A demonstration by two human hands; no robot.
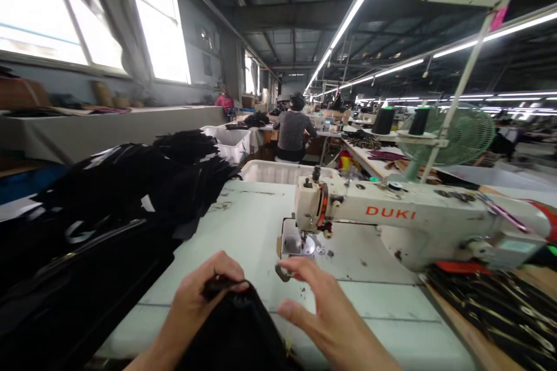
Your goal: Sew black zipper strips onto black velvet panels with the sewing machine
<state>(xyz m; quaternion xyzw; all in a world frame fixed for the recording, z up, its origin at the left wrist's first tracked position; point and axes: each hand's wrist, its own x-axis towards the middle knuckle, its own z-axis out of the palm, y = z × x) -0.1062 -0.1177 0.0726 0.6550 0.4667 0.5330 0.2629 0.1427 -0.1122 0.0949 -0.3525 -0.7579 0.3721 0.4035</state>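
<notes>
My left hand is closed on the top edge of a black fabric piece that hangs down toward me at the near edge of the pale sewing table. To the right of the fabric, my right hand hovers with fingers spread and nothing in it, just in front of the needle plate. The white DUKI sewing machine stands behind my right hand, its needle head at the left end.
A large heap of black fabric pieces covers the table's left side. Black zippers lie at the right. A green fan and thread cones stand behind the machine. A white bin and a seated person are beyond.
</notes>
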